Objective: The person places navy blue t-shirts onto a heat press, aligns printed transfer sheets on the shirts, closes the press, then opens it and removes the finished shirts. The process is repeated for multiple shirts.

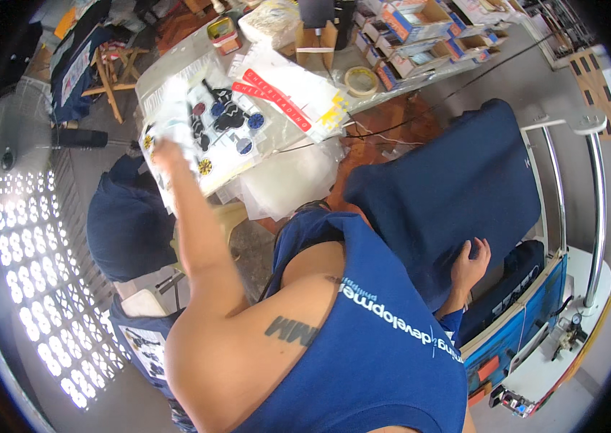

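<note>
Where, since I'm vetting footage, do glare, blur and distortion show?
Head view: the patterned screen at left glares white; same view, the left hand is blurred; same view, the metal post at right bows slightly, likely lens distortion.

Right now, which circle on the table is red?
The small dark-red circle, just left of the uppermost blue circle; the other circles look blue or yellow.

1. Navy cloth (450, 187): matt, mostly smooth, softly folded.
2. Printed sheets (227, 119): smooth; whether paper or film, cannot tell.
3. Loose translucent sheets (287, 180): thin, plastic-looking, faintly glossy.
4. Small boxes (410, 27): printed cardboard.
5. Upright post (598, 216): polished, shiny metal.
6. Folding stand (108, 88): wood.
7. Blue top (385, 353): matt cloth, lettered in white.
</note>
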`<action>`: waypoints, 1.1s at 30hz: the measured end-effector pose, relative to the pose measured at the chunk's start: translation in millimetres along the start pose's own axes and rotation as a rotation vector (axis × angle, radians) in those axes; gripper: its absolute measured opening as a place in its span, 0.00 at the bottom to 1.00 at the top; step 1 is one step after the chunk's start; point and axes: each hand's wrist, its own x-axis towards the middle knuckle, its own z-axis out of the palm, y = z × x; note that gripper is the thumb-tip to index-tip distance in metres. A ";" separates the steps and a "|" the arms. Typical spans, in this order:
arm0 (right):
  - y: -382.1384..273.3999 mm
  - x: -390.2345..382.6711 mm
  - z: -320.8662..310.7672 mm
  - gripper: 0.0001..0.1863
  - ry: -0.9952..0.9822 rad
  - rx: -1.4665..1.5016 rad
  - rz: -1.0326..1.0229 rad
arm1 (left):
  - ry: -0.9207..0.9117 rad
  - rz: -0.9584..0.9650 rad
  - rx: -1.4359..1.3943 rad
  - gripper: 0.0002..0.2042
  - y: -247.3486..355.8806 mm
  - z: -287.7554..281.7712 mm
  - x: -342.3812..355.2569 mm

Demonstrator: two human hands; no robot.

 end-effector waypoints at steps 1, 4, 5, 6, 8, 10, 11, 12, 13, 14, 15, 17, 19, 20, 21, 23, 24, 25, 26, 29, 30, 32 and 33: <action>-2.3 0.0 -3.3 0.16 0.083 0.008 -0.028 | 0.042 -0.027 -0.119 0.12 -14.1 -27.1 4.1; -15.0 0.5 -15.9 0.11 0.220 0.166 -0.029 | 0.265 0.106 -0.614 0.15 17.2 -135.2 -14.5; -20.9 2.1 -17.1 0.10 0.228 0.281 0.006 | 0.378 0.245 -0.742 0.17 57.1 -168.1 -37.9; -24.6 4.8 -19.6 0.10 0.239 0.298 0.012 | 0.364 0.334 -0.891 0.20 100.3 -203.8 -62.8; -28.9 10.5 -20.6 0.12 0.175 0.606 0.150 | 0.042 0.740 -1.221 0.21 174.4 -259.3 -139.0; -26.0 12.8 -22.3 0.22 0.016 1.101 0.384 | -0.113 1.255 -1.247 0.21 249.6 -289.4 -225.7; -21.1 11.7 -25.3 0.26 0.088 1.319 0.495 | -0.038 1.541 -1.025 0.23 273.0 -300.4 -262.8; -14.2 10.2 -26.9 0.31 0.103 1.552 0.578 | -0.145 1.910 -1.077 0.21 293.3 -309.4 -281.6; -9.5 8.8 -26.1 0.35 0.102 1.784 0.631 | -0.042 2.081 -1.093 0.17 315.1 -312.9 -308.9; 2.9 1.0 -32.8 0.46 0.043 1.841 0.612 | 0.016 2.208 -1.015 0.17 330.2 -315.5 -321.0; 14.7 -7.7 -39.1 0.51 0.031 1.907 0.724 | 0.078 2.323 -0.916 0.17 343.0 -315.2 -328.5; 32.0 -27.6 -44.8 0.56 0.178 1.998 0.823 | 0.101 2.371 -0.837 0.17 363.4 -311.3 -327.4; 46.3 -46.4 -48.3 0.51 0.135 1.889 0.845 | 0.177 2.394 -0.815 0.18 380.2 -304.8 -315.6; 49.7 -54.7 -46.5 0.49 0.136 1.785 0.878 | 0.225 2.420 -0.791 0.18 387.2 -301.5 -307.9; 51.6 -61.9 -43.8 0.47 0.144 1.675 0.928 | 0.285 2.448 -0.778 0.18 393.8 -299.0 -301.5; 49.8 -71.0 -34.9 0.32 0.214 1.303 0.926 | 0.364 2.531 -0.788 0.18 407.0 -298.2 -294.4; 47.1 -73.4 -30.4 0.28 0.259 0.995 0.847 | 0.335 2.585 -0.774 0.21 411.4 -299.9 -293.1; 43.7 -72.0 -25.8 0.24 0.296 0.710 0.750 | 0.296 2.624 -0.727 0.21 413.6 -302.8 -293.1; 39.0 -71.5 -22.4 0.16 0.396 0.462 0.608 | 0.277 2.667 -0.716 0.21 413.8 -306.8 -292.7; 27.4 -53.3 -18.0 0.18 0.430 0.110 0.046 | 0.144 2.717 -0.656 0.21 402.9 -316.3 -289.0; 23.2 -40.7 -15.3 0.20 0.396 0.120 0.052 | 0.005 2.673 -0.674 0.22 395.8 -314.9 -284.6; 19.5 -15.8 -13.7 0.21 0.269 0.056 0.252 | -0.219 2.524 -0.820 0.27 384.7 -302.0 -270.5; 20.0 -3.7 -14.1 0.21 0.176 0.032 0.369 | -0.242 2.219 -1.033 0.27 380.1 -289.8 -261.4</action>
